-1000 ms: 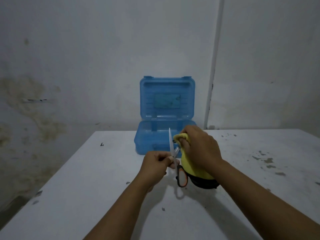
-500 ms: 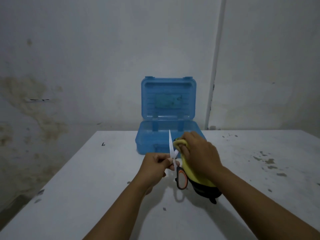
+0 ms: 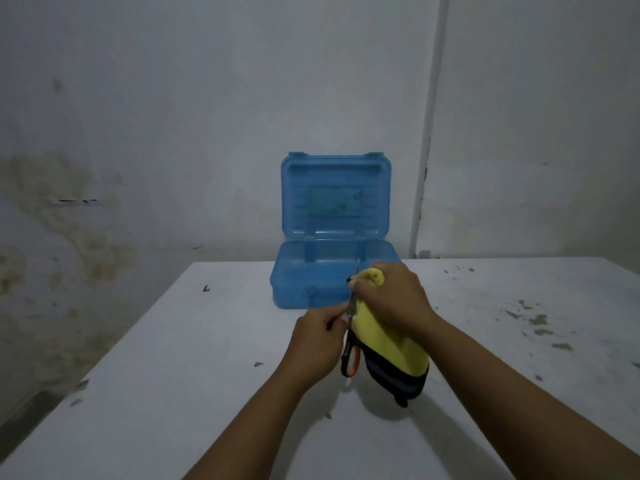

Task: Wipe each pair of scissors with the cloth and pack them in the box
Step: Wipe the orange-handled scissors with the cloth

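Blue box (image 3: pixel 313 284) open at the tabletop's (image 3: pixel 173 375) far edge, lid upright, contents not discernible, left hand (image 3: pixel 317 337) pinching scissors (image 3: pixel 351 336) held blades-up above the tabletop just before the box, right hand (image 3: pixel 393 297) clutching yellow cloth (image 3: pixel 388 341) around a blade

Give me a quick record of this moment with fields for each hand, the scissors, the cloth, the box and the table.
left hand: grips the scissors near the pivot
right hand: presses the cloth round the blades
orange-and-black-handled steel scissors: upright, tip up, held above the table
yellow cloth with dark edge: wrapped on the blades, hanging down
translucent blue plastic box: lid open, behind the hands
white table: speckled with dark flecks
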